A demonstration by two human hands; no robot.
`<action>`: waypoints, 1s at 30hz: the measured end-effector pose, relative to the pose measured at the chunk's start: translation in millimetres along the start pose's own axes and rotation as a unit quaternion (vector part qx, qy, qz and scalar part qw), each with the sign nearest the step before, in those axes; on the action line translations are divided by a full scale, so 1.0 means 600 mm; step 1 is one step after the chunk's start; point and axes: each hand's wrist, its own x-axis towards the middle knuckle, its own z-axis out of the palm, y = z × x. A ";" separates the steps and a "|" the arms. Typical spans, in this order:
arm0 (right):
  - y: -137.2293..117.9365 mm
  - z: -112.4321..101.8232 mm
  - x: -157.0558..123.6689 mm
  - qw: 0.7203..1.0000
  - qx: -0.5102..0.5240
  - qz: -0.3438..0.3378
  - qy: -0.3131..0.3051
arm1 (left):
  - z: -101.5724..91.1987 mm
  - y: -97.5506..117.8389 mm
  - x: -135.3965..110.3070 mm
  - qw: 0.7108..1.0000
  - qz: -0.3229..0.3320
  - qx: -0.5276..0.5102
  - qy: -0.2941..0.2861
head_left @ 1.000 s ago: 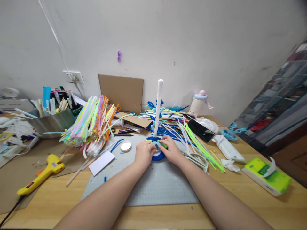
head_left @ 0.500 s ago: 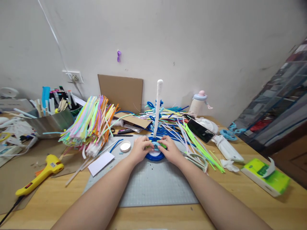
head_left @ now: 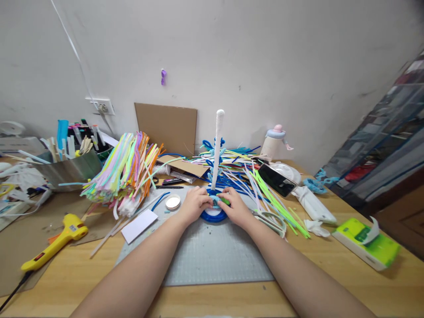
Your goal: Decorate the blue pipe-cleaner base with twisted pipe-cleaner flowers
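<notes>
A round base (head_left: 213,217) edged in dark blue fuzzy stems, with a white disc inside, rests on the grey cutting mat (head_left: 218,256). From it rises an upright white wrapped post (head_left: 217,150), light and dark blue pipe-cleaner loops (head_left: 210,162) along its left side. My left hand (head_left: 194,204) and my right hand (head_left: 236,207) close in from either side over the base. Between their fingertips sits a small light blue pipe-cleaner piece (head_left: 215,202), partly covered. A bit of green shows by the right fingers.
Scissors (head_left: 273,223) lie right of my right hand, near green pipe cleaners (head_left: 281,203) and a phone (head_left: 277,179). To the left are a round white lid (head_left: 172,202), a white card (head_left: 139,226), a pipe-cleaner bundle (head_left: 122,172) and a yellow glue gun (head_left: 54,243). A tissue pack (head_left: 367,243) lies right.
Both hands stay at the base, with only slight finger movement around the light blue piece. The rest of the scene has not visibly moved.
</notes>
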 end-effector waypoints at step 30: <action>0.000 -0.001 0.001 1.000 0.018 0.001 -0.001 | 0.015 -0.018 -0.014 0.972 -0.181 -0.048 0.142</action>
